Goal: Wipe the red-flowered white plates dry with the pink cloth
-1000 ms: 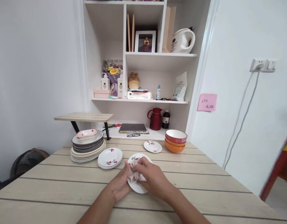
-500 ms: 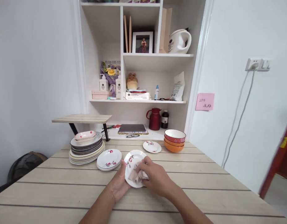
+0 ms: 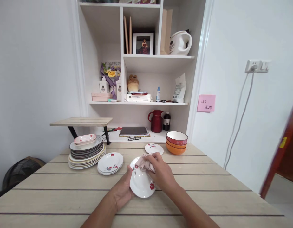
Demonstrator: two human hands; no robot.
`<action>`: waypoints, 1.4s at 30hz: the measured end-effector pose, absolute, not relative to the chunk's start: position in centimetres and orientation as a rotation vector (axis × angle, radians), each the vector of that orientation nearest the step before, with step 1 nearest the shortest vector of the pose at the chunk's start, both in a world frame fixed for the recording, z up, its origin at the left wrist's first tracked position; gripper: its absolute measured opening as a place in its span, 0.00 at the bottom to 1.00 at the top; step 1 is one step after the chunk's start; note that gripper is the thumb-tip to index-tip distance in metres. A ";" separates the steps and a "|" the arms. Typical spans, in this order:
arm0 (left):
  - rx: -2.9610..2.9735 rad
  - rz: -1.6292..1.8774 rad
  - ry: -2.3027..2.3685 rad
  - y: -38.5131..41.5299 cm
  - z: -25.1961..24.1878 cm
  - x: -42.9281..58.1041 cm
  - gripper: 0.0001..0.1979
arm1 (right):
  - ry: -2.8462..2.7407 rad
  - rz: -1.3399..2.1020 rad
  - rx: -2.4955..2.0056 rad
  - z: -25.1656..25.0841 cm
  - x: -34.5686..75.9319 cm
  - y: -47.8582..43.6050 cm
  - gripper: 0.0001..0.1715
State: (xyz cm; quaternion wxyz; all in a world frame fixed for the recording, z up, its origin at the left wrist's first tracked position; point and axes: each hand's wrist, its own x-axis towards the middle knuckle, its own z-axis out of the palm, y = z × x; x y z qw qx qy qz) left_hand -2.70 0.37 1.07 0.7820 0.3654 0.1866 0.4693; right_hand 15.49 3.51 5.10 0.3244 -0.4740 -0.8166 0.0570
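A small white plate with red flowers [image 3: 142,183] is held above the wooden table [image 3: 65,190]. My left hand [image 3: 124,191] grips its left rim with the thumb on the face. My right hand [image 3: 162,174] is closed on a crumpled pinkish cloth [image 3: 144,162] and presses it against the plate's upper edge.
A short stack of matching flowered plates [image 3: 110,162] lies left of the hands, and a tall stack of large plates [image 3: 86,152] with a pink dish stands further left. One flowered saucer [image 3: 154,148] and stacked orange and red bowls [image 3: 176,142] sit behind. Shelves [image 3: 158,57] stand at the back.
The cloth has moved from the plate's middle up to its top edge, so the plate's face with a red flower now shows. The view has shifted slightly to the right.
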 end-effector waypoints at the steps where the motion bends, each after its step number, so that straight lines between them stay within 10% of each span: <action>1: 0.800 1.006 0.404 0.3 1.1 -2.6 0.35 | -2.144 0.150 -1.222 5.1 15.5 3.5 0.26; 42: 0.608 1.388 0.273 2.0 0.9 -3.9 0.33 | -2.404 0.197 -1.113 4.6 15.0 2.7 0.30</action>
